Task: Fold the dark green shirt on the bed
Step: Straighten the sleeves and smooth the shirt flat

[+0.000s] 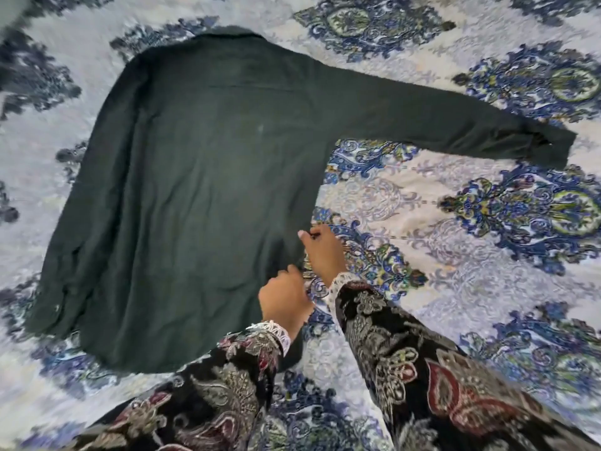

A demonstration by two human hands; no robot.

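Observation:
The dark green shirt (195, 177) lies flat on the bed, back side up, collar at the far end and hem near me. Its right sleeve (455, 115) stretches out straight to the right; the left sleeve lies folded in along the shirt's left side. My right hand (323, 250) pinches the shirt's right side edge a little above the hem. My left hand (286, 302) grips the same edge lower down, close to the hem corner. Both wrists wear dark paisley sleeves with white lace cuffs.
The bed is covered by a white spread with blue and green ornate medallions (533, 209). Bare spread lies to the right of the shirt body, under the outstretched sleeve. My patterned sleeves fill the bottom of the view.

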